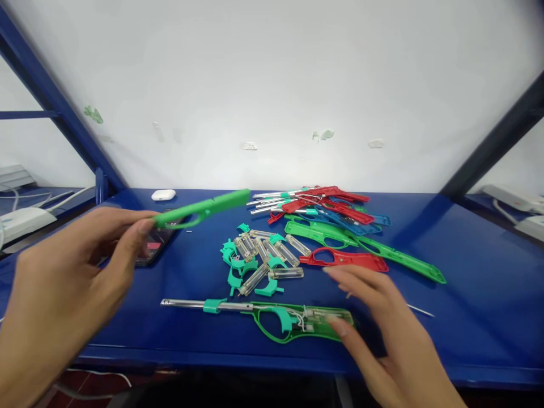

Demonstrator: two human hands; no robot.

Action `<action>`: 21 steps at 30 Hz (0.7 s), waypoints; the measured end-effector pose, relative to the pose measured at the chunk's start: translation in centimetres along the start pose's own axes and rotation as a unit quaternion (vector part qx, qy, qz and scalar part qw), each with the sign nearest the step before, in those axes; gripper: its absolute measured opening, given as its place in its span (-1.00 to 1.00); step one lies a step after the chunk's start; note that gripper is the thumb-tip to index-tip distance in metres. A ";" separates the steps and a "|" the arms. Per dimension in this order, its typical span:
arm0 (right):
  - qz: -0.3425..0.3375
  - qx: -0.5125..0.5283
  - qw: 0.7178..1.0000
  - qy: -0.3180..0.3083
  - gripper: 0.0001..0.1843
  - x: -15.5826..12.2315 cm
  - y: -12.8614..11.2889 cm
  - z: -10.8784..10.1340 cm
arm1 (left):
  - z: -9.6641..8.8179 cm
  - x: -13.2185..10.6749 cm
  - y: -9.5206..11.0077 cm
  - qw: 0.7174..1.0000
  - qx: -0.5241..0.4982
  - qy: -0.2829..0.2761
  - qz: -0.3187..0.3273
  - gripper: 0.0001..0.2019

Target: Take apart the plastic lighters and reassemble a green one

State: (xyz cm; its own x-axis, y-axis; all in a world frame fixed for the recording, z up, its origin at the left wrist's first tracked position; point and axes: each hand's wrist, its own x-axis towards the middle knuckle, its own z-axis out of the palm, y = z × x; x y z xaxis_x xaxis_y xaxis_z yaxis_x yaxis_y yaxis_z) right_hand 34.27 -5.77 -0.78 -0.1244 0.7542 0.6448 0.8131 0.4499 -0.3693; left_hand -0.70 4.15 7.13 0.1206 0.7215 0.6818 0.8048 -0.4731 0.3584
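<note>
My left hand (97, 255) pinches one end of a green lighter casing half (208, 208) and holds it above the table. Below lies an open gas lighter (272, 309): a metal tube with a teal collar, a teal trigger, white wires and a clear fuel tank in a green half shell. My right hand (378, 323) hovers at its tank end with thumb and fingers apart; whether the thumb touches the tank I cannot tell. Beyond it are several clear fuel tanks (287, 272) mixed with teal triggers (268, 288).
Red, blue and green casing halves (402, 258) and metal tubes (272, 203) are piled at the back right. A thin metal rod (420, 310) lies right of my right hand. A phone (148, 255) and a white earbud case (164, 195) are on the blue table (480, 294).
</note>
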 end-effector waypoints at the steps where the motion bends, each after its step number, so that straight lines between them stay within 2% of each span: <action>1: 0.009 0.018 0.999 0.035 -0.45 -0.1 0.0 0.0 | -0.1 -0.6 0.9 1.000 -0.006 -0.001 -0.015 -0.82; 3: 0.010 0.034 0.997 0.071 -0.39 -0.2 0.0 0.0 | 0.1 -1.8 2.6 0.998 -0.046 -0.039 -0.013 -0.82; 7: -0.060 -0.018 0.998 -0.007 -0.40 -0.8 0.0 -0.5 | 1.7 -3.5 5.6 0.973 -0.188 -0.134 0.019 -0.79; 10: -0.056 -0.038 0.998 -0.002 -0.39 -1.1 0.0 -0.7 | 2.8 -4.3 6.7 0.957 -0.235 -0.170 0.007 -0.75; 15: -0.033 -0.050 0.998 0.032 -0.49 -1.2 0.1 -0.9 | 4.0 -5.0 6.5 0.974 -0.189 -0.128 0.014 -0.84; 17: -0.021 -0.053 0.998 0.030 -0.52 -1.3 0.4 -1.2 | 4.3 -5.2 5.9 0.978 -0.159 -0.124 0.053 -0.82; 21: -0.046 -0.073 0.996 -0.001 -0.65 -1.1 0.9 -1.8 | 4.6 -5.4 4.7 0.962 -0.138 -0.170 0.166 -0.72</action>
State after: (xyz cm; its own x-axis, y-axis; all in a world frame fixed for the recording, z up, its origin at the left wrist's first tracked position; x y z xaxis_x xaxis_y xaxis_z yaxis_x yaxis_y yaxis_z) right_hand 36.21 -7.07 -0.66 -0.2030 0.7144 0.6696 0.8726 0.4423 -0.2074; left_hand 5.10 0.28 2.21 0.5647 0.6099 0.5560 0.5109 -0.7874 0.3449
